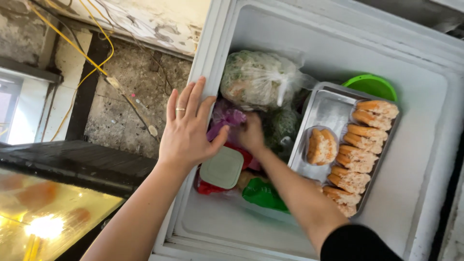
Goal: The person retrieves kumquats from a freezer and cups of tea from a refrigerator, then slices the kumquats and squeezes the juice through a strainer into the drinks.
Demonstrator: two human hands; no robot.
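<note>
Reaching past a black sleeve cuff [355, 244], the person's right hand [250, 134] plunges among bagged food in an open white chest freezer [435, 145], fingers curled down onto a crumpled purple plastic bag [227, 117]; whether they have closed on it cannot be told. The left hand [186, 130], open and flat with a ring on one finger, braces on the freezer's rim beside it. Just beyond the right hand lies a clear plastic bag of frozen green and pale pieces [258, 79]; just below it sits a pale green square container lid [222, 167], with a bright green bag [263, 194] nearer the forearm. Off to the far side of the right hand, a steel tray of orange breaded patties [328, 108] rests untouched. Judging by this, the rummaging is mid-way: nothing has yet been lifted clear.
</note>
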